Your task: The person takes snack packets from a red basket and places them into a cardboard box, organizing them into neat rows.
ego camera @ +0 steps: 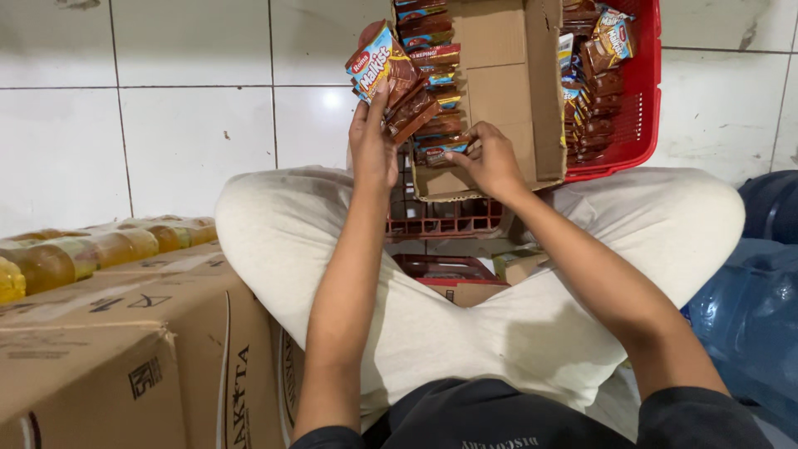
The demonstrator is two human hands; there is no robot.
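The left hand [371, 148] is raised above the person's lap, its fingers closed around a fanned stack of snack packets [389, 79]; the top packet is blue and orange, the ones under it brown. The stack stands up from the fingers, tilted toward the left flap of the open carton [499, 91], and overlaps that edge.

The right hand [492, 160] reaches into the near end of the carton. Its fingers are curled and pinch a brown packet [440, 150] that lies at the near end of a row of packets [431, 50] stacked along the carton's left wall. That packet lies just left of the right hand and just right of the left hand, low in the box.

The carton rests on a dark red crate [445, 220] between the knees, on the white tiled floor [166, 100]. Just beside the carton's right wall sits a red basket [636, 108] with more brown packets [594, 75] piled inside.

At the left stand cardboard boxes [125, 333] with bottles of yellow oil [91, 249] lying on top. At the right edge lies a blue water jug [752, 316].
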